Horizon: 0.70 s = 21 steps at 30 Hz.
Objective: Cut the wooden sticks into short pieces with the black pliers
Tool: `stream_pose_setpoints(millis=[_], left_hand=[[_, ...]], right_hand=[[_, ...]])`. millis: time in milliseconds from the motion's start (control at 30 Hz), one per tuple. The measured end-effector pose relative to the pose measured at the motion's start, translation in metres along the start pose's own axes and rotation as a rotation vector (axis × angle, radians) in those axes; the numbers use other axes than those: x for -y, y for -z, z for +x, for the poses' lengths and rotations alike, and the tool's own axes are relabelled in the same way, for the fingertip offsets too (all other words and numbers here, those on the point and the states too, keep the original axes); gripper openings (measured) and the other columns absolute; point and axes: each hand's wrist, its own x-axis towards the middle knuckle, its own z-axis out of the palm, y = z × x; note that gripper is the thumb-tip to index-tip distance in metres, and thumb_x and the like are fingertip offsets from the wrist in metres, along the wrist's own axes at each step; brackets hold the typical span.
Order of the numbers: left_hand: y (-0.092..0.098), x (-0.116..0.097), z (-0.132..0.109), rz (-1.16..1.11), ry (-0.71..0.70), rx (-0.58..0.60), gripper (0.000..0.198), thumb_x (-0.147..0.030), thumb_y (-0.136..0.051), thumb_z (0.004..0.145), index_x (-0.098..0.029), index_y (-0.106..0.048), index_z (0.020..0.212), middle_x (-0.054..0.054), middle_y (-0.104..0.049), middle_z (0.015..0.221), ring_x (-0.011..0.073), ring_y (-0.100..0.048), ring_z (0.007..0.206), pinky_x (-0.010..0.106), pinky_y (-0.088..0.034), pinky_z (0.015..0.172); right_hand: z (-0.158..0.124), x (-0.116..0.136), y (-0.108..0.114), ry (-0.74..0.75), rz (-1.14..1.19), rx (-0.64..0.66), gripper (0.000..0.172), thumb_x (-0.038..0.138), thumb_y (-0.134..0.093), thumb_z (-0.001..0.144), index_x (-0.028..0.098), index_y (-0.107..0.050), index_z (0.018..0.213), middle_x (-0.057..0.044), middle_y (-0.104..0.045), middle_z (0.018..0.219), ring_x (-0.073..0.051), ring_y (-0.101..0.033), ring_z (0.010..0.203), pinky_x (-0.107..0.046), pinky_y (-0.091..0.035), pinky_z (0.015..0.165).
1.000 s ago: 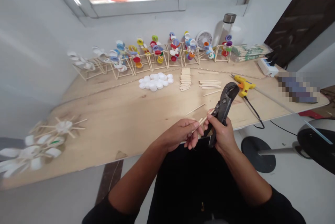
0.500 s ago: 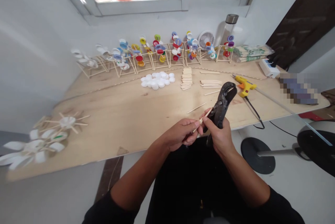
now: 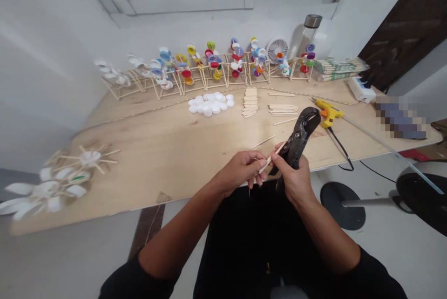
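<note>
My left hand pinches a thin wooden stick between thumb and fingers. The stick's far end reaches my right hand, lying against the black metal pliers, and I cannot tell whether it sits inside the jaws. My right hand grips the pliers' handles, with the worn jaws pointing up and away from me. Both hands are held above the front edge of the plywood tabletop.
Along the back stand several stick frames with bottle-cap pinwheels. A heap of white caps, stacks of wooden sticks and a yellow hot glue gun lie nearer. White spoon pinwheels lie at left. A black stand base sits on the floor.
My hands have come slightly closer together, and the stick now shows plainly between them, reaching the pliers. The whole view has shifted slightly with my head.
</note>
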Motion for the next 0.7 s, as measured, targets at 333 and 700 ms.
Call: stream_pose_setpoints(millis=[333,700], left_hand=[[0.0039,-0.0007,0.0024,-0.045,0.036,-0.012,0.029,-0.038,-0.062,0.07,-0.009,-0.06,0.074,0.006,-0.064,0.065,0.0088,-0.056,0.048,0.018,-0.044,0.045],[0.0037,-0.0002,0.0015,-0.045,0.065,0.028,0.027,-0.037,-0.058,0.074,-0.01,-0.057,0.077,0.007,-0.065,0.067,0.0101,-0.058,0.048,0.019,-0.044,0.045]], right_hand=[[0.0001,-0.0048,0.0003,0.008,0.002,0.019,0.017,0.023,-0.062,0.071,0.018,-0.058,0.087,0.002,-0.058,0.068,-0.012,-0.054,0.058,-0.026,-0.044,0.059],[0.0003,-0.0014,-0.0014,-0.018,0.015,-0.02,0.015,0.024,-0.063,0.07,0.017,-0.059,0.082,0.001,-0.06,0.072,-0.011,-0.052,0.058,-0.024,-0.043,0.059]])
